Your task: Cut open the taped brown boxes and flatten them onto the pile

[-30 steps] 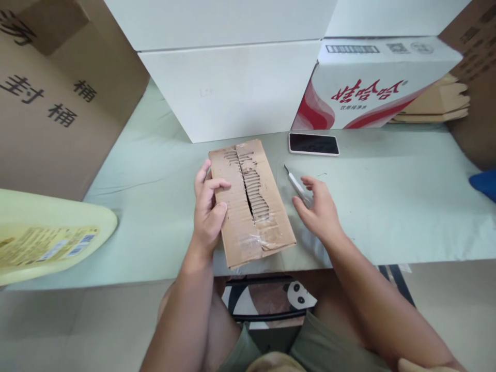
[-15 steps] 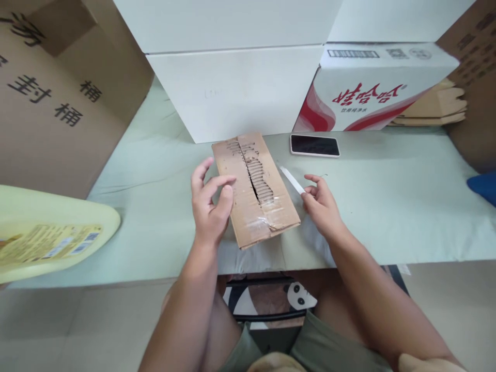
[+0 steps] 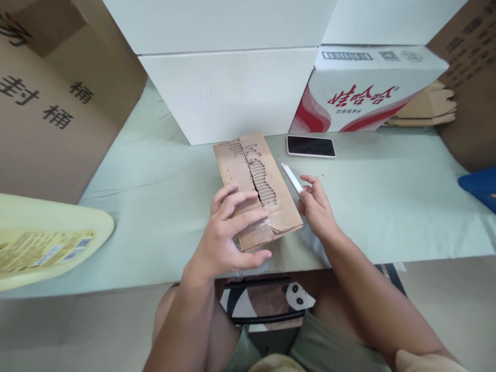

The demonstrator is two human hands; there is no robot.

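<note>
A small brown cardboard box (image 3: pixel 284 206) lies tilted on the cloth-covered table, its top torn to bare corrugation, with a dark slit along the middle and clear tape near the front end. Over its near left part, my left hand (image 3: pixel 228 235) is spread, fingertips on the top and thumb out past the front edge. Between thumb and fingers my right hand (image 3: pixel 315 206) grips a white utility knife (image 3: pixel 291 177), just right of the box. A short blade shows at the knife's far tip, pointing away from me.
A phone (image 3: pixel 310 146) lies behind the knife. White cartons (image 3: pixel 236 95) and a red-and-white carton (image 3: pixel 349 103) stand at the back. On the left are a large brown carton (image 3: pixel 58 155) and a pale yellow bottle (image 3: pixel 54 212); a blue object (image 3: pixel 480 188) sits far right.
My left hand has moved from the box's left side toward me and right, onto its near top. The knife stays in my right hand, beside the box. The view has shifted slightly.
</note>
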